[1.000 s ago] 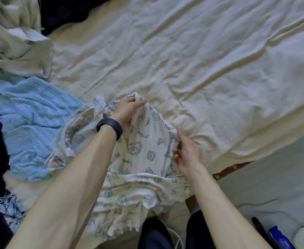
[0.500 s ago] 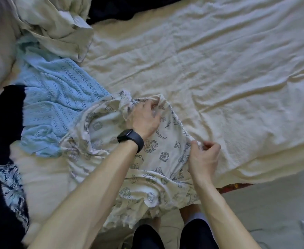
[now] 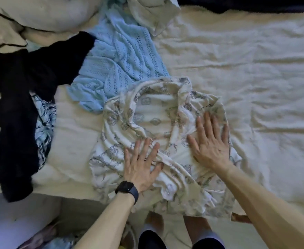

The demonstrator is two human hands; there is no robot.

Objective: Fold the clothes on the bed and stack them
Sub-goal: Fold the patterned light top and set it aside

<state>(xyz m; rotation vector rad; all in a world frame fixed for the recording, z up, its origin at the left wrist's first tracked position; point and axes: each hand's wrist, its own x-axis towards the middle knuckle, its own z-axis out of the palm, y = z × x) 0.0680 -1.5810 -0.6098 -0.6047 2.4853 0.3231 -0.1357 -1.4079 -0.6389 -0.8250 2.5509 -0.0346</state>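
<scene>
A white garment with a grey print point(image 3: 154, 115) lies crumpled on the cream bed sheet point(image 3: 246, 72) near the bed's front edge, its hem hanging over the edge. My left hand point(image 3: 142, 164), with a black watch on its wrist, presses flat on the garment's lower left part, fingers straight and spread. My right hand point(image 3: 210, 142) lies flat on the garment's right side, fingers straight. A light blue knitted piece point(image 3: 122, 56) lies just beyond the garment, partly under it.
A black garment point(image 3: 16, 97) sprawls at the left over a blue-and-white patterned cloth point(image 3: 45, 119). Beige bedding and a pale garment point(image 3: 45, 13) are heaped at the top left. My legs point(image 3: 172, 230) stand at the bed's front edge.
Both hands have let go of the printed garment's top edge and now lie flat on it. The garment has dropped onto the sheet. The view has swung, showing more of the pile at the left.
</scene>
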